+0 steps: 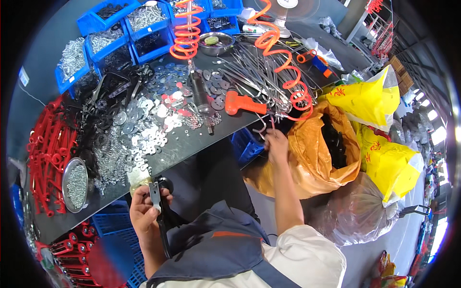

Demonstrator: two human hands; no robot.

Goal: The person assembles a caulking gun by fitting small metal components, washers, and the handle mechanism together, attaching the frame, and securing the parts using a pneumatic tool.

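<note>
Just off the near edge of the bench (180,151), I have the left hand (146,215) closed on a grey-and-black lever (155,196), long axis near-to-far; farther right, the right hand (277,144) bunches beside a bent rod (263,126), grip unclear.

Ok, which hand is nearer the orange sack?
Right. The right hand is close to the sack, at its upper left; the left hand is farther left, holding a grey metal part.
</note>
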